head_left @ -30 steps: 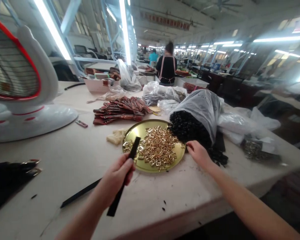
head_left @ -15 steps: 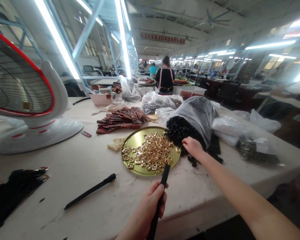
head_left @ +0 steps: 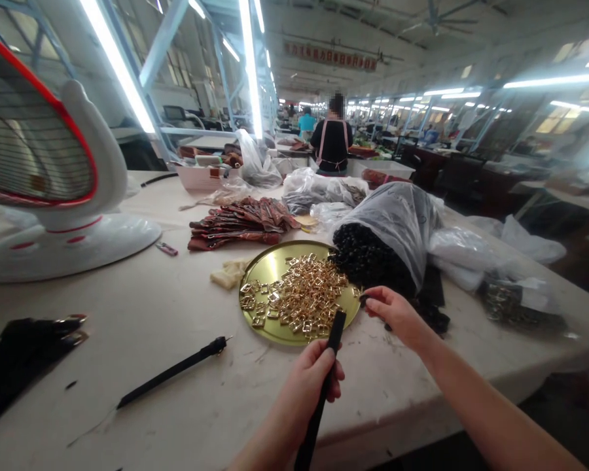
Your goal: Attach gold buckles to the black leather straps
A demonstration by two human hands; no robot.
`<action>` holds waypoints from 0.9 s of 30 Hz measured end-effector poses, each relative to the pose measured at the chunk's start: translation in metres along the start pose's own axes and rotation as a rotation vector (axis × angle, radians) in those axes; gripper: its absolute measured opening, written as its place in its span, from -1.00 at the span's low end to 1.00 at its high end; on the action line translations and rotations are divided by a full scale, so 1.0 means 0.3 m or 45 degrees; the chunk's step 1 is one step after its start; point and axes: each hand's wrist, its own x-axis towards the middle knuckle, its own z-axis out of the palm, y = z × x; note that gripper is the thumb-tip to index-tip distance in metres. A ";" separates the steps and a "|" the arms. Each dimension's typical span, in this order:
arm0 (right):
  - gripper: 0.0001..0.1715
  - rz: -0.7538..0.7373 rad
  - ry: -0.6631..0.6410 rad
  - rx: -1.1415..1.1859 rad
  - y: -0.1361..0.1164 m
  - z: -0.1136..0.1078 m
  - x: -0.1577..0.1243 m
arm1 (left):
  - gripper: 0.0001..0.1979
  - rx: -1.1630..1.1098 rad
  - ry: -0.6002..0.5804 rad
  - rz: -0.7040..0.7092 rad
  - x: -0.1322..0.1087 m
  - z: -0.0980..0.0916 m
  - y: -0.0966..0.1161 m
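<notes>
My left hand (head_left: 319, 369) is closed around a black strap (head_left: 337, 327), whose upper end points up at the rim of the round gold tray (head_left: 275, 335). A heap of gold buckles (head_left: 311, 288) lies on that tray. Right of it, my right hand (head_left: 390, 311) pinches a small black loop (head_left: 364, 299) between thumb and fingertips. Behind that hand, many small black pieces (head_left: 368, 258) spill from a translucent plastic bag (head_left: 397, 212). Another black strap (head_left: 171, 373), with a metal fitting at its far end, lies to the left on the table.
A white fan with a red rim (head_left: 81, 131) stands at the left. Brown-red strips (head_left: 240, 222) are piled behind the tray, near small pink-handled snips (head_left: 167, 248). Black straps (head_left: 24, 360) lie front left. Farther off, a person in an apron (head_left: 332, 140) faces away.
My right hand has drawn back from the black pieces toward me, now with a small black loop in its fingertips. My left hand still holds the strap, slightly higher and further right in view.
</notes>
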 end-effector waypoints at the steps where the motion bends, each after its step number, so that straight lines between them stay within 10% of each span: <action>1: -0.70 0.060 -0.047 0.222 -0.014 0.015 -0.030 | -0.81 -0.005 -0.005 0.013 0.004 0.005 0.010; 7: -0.74 0.300 -0.106 0.932 -0.075 0.103 -0.107 | -0.82 -0.087 -0.060 -0.014 0.018 0.007 0.016; 16: -0.73 0.507 -0.129 1.227 -0.076 0.150 -0.116 | -0.82 -0.244 -0.098 -0.083 0.003 -0.031 -0.013; 27: -0.64 0.177 -0.155 0.522 -0.084 0.142 -0.186 | -0.82 0.231 0.003 0.059 -0.041 -0.034 -0.025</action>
